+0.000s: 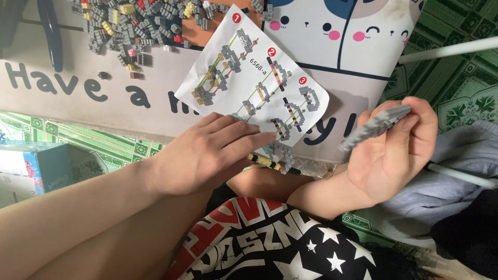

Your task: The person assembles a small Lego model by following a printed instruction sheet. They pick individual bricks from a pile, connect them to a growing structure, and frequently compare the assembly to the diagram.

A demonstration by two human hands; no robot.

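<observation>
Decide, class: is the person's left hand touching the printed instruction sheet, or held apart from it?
Touching. The head view shows the left hand lying flat, its fingertips resting on the lower edge of the instruction sheet, with no gap visible between them.

Home setting, floor-level play spot. Green patterned floor covering (467, 98) with leaf motifs, domestic in style. A low surface (62, 98) with cartoon animal faces and large playful lettering, the kind made for children. Heap of small grey and coloured building bricks (135, 26) loose on it, beside a printed instruction sheet (254, 78) showing 3 numbered build steps. Colourful cardboard toy box (36, 171) on the floor. Crumpled grey cloth (461, 171) alongside. Person sits low, knees up, casual printed clothing.
</observation>
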